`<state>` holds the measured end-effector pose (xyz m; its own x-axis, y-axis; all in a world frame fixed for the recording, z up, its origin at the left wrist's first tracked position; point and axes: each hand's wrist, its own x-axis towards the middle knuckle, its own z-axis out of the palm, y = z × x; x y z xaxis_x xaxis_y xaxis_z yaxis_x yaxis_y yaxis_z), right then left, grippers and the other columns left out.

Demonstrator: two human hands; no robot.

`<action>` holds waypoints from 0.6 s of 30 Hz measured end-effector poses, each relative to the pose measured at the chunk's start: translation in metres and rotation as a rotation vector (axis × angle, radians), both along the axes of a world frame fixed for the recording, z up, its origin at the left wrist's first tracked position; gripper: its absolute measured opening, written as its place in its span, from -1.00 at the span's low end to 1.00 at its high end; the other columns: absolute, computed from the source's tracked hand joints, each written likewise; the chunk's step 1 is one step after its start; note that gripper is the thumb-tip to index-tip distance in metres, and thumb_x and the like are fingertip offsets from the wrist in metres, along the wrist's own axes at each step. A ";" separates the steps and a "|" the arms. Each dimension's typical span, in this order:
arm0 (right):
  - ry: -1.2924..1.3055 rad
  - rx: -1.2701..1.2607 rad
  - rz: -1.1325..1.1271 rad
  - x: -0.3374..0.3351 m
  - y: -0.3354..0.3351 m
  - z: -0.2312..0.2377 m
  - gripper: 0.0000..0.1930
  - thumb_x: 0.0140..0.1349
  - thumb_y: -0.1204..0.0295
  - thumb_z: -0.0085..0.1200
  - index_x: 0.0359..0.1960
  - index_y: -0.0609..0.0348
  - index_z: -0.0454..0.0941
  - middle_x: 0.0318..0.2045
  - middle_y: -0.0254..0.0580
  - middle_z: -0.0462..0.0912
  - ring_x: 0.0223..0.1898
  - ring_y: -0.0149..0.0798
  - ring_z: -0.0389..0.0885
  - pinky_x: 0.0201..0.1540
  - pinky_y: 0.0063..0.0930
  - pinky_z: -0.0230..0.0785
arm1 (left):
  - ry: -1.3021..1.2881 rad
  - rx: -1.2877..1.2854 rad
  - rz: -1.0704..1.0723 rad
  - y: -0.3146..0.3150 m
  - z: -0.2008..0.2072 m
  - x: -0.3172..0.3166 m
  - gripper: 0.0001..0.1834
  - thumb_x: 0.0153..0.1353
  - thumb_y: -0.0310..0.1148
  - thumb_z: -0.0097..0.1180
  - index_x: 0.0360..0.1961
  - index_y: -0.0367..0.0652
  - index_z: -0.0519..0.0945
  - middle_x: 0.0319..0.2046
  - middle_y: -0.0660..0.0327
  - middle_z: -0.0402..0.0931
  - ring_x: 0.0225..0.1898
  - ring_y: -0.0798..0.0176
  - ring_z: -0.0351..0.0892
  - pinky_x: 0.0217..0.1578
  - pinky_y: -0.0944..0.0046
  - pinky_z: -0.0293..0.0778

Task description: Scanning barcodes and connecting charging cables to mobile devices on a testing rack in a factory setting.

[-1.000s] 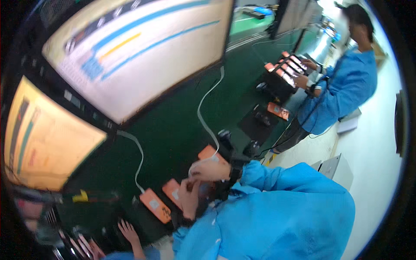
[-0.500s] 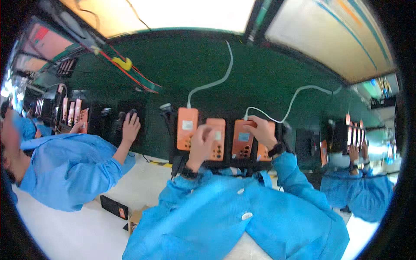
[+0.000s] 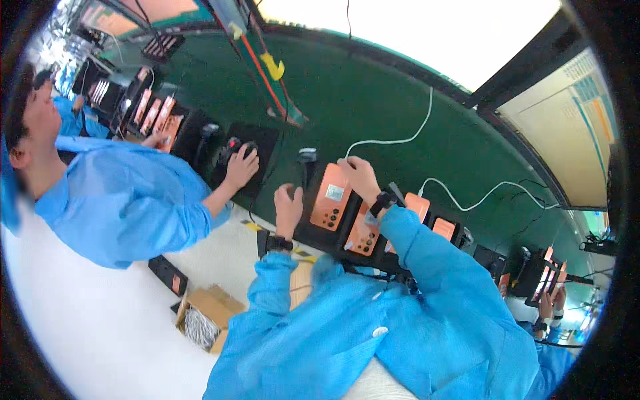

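Observation:
Several orange phones lie camera side up in a row on a black tray (image 3: pixel 305 233). At the upper end of the leftmost phone (image 3: pixel 331 198), my right hand (image 3: pixel 361 179) pinches the plug of a white cable (image 3: pixel 385 142). The fingertips partly hide that plug. Left of the same phone, my left hand (image 3: pixel 288 212) hovers with thumb and fingers bent but apart, holding nothing I can see. Beneath my right wrist is a second phone (image 3: pixel 363 233), and a third phone (image 3: pixel 417 205) has another white cable (image 3: pixel 460 207) at its top. The last phone (image 3: pixel 443 228) is partly behind my sleeve.
A co-worker in blue (image 3: pixel 127 193) sits at my left, one hand on a black device (image 3: pixel 233 150). A handheld scanner (image 3: pixel 307 160) stands behind the tray. On the floor are a cardboard box (image 3: pixel 223 303) of white cables and a black tray (image 3: pixel 168 275). Another person works far right.
The view has turned and tilted. My right hand has gone from the third phone's plug to the leftmost phone's. My left hand has moved off the phones to their left.

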<state>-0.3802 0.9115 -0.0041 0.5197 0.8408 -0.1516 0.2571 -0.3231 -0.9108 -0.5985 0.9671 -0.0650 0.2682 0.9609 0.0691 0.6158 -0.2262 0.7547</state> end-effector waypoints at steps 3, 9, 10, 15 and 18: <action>-0.052 0.013 -0.032 -0.022 -0.019 0.022 -0.67 0.29 0.22 0.02 -0.36 0.33 0.51 -0.60 0.00 0.53 -0.55 -0.15 0.51 -0.44 -0.28 0.32 | -0.049 -0.281 -0.010 0.016 -0.023 0.006 -0.49 0.20 -0.14 0.12 0.00 -0.37 0.45 -0.10 -0.16 0.49 -0.02 -0.11 0.45 0.02 0.11 0.35; -0.148 -0.058 -0.087 -0.033 -0.021 -0.008 -0.74 0.35 0.26 -0.08 -0.23 0.26 0.39 -0.48 0.22 0.57 -0.36 0.22 0.60 -0.36 -0.03 0.38 | -0.186 -0.610 -0.137 0.056 -0.022 0.045 -0.43 0.23 -0.12 0.10 0.07 -0.41 0.41 -0.08 -0.10 0.54 -0.04 0.09 0.52 -0.03 0.23 0.39; -0.102 -0.068 -0.113 -0.029 -0.016 -0.005 -0.74 0.36 0.26 -0.10 -0.21 0.26 0.37 -0.46 0.22 0.58 -0.36 0.23 0.59 -0.36 -0.01 0.38 | -0.151 -0.614 -0.138 0.061 -0.024 0.049 -0.44 0.22 -0.13 0.11 0.07 -0.40 0.41 -0.11 -0.08 0.56 -0.07 0.10 0.53 -0.06 0.22 0.40; -0.305 -0.096 -0.016 -0.011 -0.035 0.029 -0.77 0.38 0.31 -0.15 -0.17 0.27 0.33 -0.37 0.25 0.58 -0.32 0.27 0.57 -0.28 0.05 0.38 | -0.270 -0.400 -0.150 0.067 -0.035 0.034 -0.52 0.17 -0.26 0.17 0.01 -0.39 0.43 -0.28 0.03 0.59 -0.23 0.13 0.55 -0.20 0.18 0.44; -0.623 0.081 0.112 0.022 -0.098 0.024 -0.71 0.22 0.30 0.08 -0.25 0.30 0.35 -0.06 0.24 0.45 0.10 0.17 0.37 0.16 0.05 0.17 | -0.187 -0.283 -0.111 0.048 0.005 0.015 -0.64 0.14 -0.33 0.20 -0.12 -0.33 0.46 -0.48 0.16 0.53 -0.52 0.27 0.52 -0.50 0.26 0.42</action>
